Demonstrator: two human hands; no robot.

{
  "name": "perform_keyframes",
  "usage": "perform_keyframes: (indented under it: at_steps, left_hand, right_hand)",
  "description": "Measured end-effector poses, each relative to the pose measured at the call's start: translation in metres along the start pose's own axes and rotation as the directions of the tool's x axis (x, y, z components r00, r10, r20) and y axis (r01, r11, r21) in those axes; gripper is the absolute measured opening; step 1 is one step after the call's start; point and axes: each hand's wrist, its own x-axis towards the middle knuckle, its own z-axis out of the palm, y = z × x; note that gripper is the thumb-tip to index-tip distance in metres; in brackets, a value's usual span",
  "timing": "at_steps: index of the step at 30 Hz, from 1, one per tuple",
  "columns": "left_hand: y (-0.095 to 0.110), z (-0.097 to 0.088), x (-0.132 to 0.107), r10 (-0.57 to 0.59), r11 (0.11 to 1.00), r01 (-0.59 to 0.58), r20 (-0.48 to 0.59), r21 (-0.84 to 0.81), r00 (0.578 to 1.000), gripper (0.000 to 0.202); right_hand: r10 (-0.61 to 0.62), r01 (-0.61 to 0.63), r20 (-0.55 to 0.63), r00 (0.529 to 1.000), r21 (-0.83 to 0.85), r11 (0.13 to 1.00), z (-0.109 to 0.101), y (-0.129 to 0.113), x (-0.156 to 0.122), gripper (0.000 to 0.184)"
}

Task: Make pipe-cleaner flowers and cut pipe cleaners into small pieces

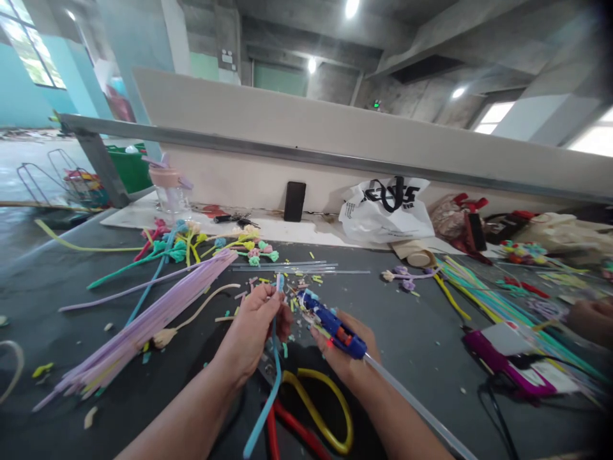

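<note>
My left hand (258,326) pinches a light blue fuzzy stem (275,383) near its upper end, and the rest hangs down toward me. In my right hand (352,345) is a blue hot glue gun (332,322) with a long clear glue stick (412,399) trailing from its back. The gun's nozzle points at the tip of the blue stem, a small gap away. Below my hands lie scissors with yellow handles (347,415) and a red-handled tool (294,425), partly hidden by my left hand and the stem.
A bundle of lilac stems (158,319) lies left, with finished-looking fuzzy flowers (179,246) behind. Clear glue sticks (306,267) and scraps lie ahead. A phone (295,201) and white bag (387,211) stand at the back. Right are a purple device (507,367) and another person's hand (591,322).
</note>
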Motion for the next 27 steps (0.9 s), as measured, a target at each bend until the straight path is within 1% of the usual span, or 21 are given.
perform_keyframes:
  at_steps: [2,6,11,14,17,22,27]
  left_hand:
    - [-0.002,-0.001,0.001,0.018,0.999,-0.018,0.001,0.028,1.000,0.019]
    - [-0.005,-0.001,0.001,0.033,0.998,-0.034,0.013,0.062,0.999,0.020]
    - [-0.002,0.000,0.000,0.032,0.997,-0.033,0.015,0.067,0.999,0.019]
    - [0.000,0.001,-0.001,0.018,0.997,-0.018,0.008,0.068,1.000,0.017]
    - [-0.001,0.000,-0.001,0.027,0.997,-0.027,0.006,0.076,1.000,0.018]
    - [-0.003,-0.001,-0.001,0.038,0.995,-0.038,0.007,0.089,0.999,0.020]
    - [-0.001,0.000,0.000,0.030,0.997,-0.030,0.005,0.078,1.000,0.021]
  right_hand:
    - [-0.005,0.005,-0.014,1.000,-0.001,1.000,0.000,0.000,0.000,0.018]
    - [-0.010,0.010,0.018,1.000,-0.005,1.000,-0.001,-0.002,0.001,0.018]
    - [-0.018,0.018,-0.005,1.000,-0.001,1.000,0.002,0.000,0.000,0.016]
    - [0.003,-0.003,0.010,1.000,-0.009,1.000,0.004,0.002,0.000,0.017]
    - [0.027,-0.027,0.038,0.999,-0.014,1.000,0.004,0.004,0.001,0.017]
    - [0.070,-0.071,0.018,0.997,0.007,0.997,0.006,0.006,0.002,0.018]
    - [0.080,-0.081,0.010,0.997,0.051,0.995,0.009,0.009,0.000,0.014]
